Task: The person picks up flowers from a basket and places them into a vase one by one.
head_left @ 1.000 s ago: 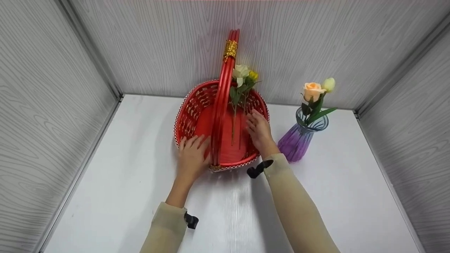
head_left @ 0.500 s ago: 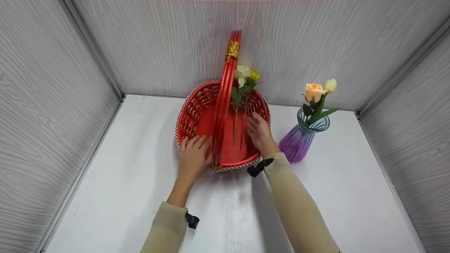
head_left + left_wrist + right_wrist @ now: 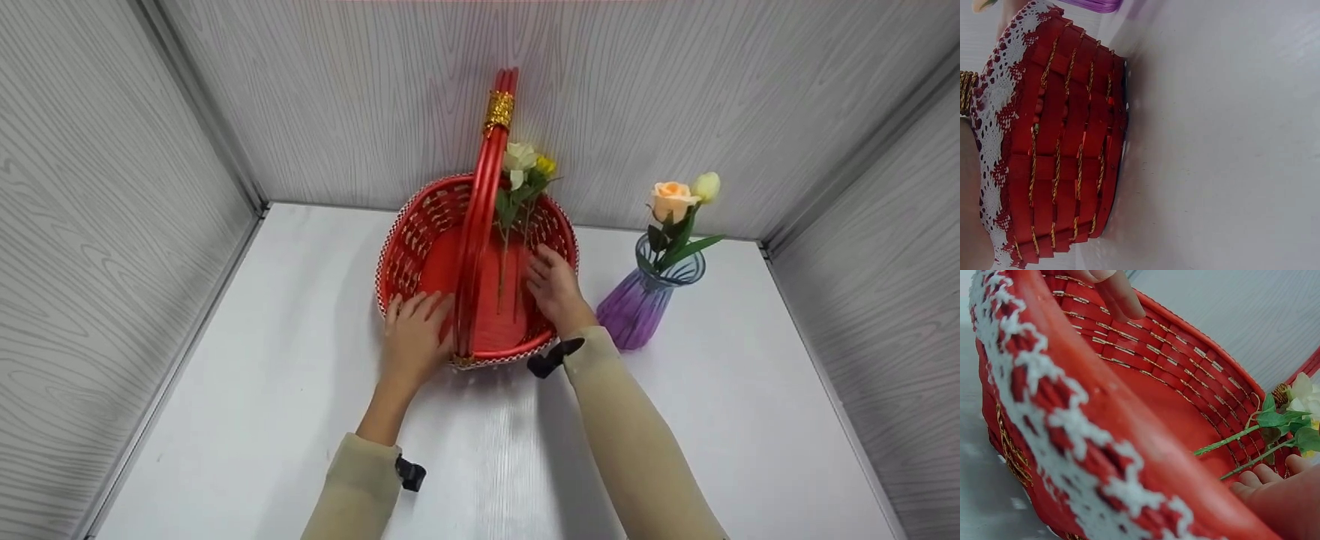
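Note:
A red woven basket (image 3: pixel 415 238) with a lace-trimmed rim and a tall arched handle (image 3: pixel 480 217) stands against the back wall. My left hand (image 3: pixel 412 337) rests over the near-left rim, fingers spread and dipping inside. In the right wrist view its fingers (image 3: pixel 1120 298) hang free below the rim. My right hand (image 3: pixel 553 289) reaches over the right rim into the basket, fingers loosely extended beside two thin stems and holding nothing. Those stems carry a white rose (image 3: pixel 520 156) and a yellow flower (image 3: pixel 546 165), leaning on the back rim right of the handle.
Right of the basket, a purple-blue glass vase (image 3: pixel 637 307) stands on the white table (image 3: pixel 285 390), close to my right forearm. It holds a peach rose (image 3: pixel 673 201) and a pale tulip (image 3: pixel 706 187). Grey wood-grain walls (image 3: pixel 352 97) enclose the back and sides.

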